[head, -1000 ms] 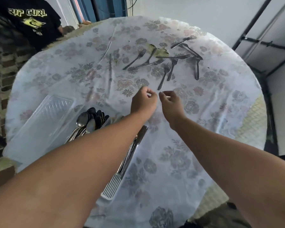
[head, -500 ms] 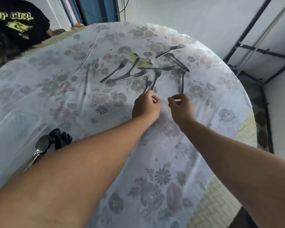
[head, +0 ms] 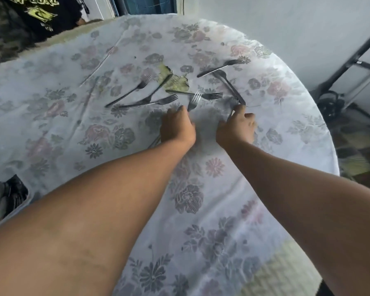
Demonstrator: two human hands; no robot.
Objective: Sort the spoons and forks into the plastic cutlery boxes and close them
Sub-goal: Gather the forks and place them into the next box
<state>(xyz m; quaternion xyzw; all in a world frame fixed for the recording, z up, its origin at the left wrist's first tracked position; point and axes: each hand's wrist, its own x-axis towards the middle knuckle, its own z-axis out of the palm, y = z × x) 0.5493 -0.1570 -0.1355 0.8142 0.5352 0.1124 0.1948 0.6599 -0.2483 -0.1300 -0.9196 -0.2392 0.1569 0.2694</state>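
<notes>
Both hands reach across a round tabletop (head: 265, 189) covered by a floral cloth. The left hand (head: 176, 127) grips a fork (head: 193, 101), fingers curled round its handle, tines pointing far. The right hand (head: 236, 129) pinches the handle of a second fork (head: 231, 112) lying on the cloth. Further forks (head: 145, 101) lie scattered just beyond the hands, in the far middle. At the near-left edge, spoons (head: 0, 195) rest in a plastic cutlery box (head: 19, 208), well apart from the hands.
</notes>
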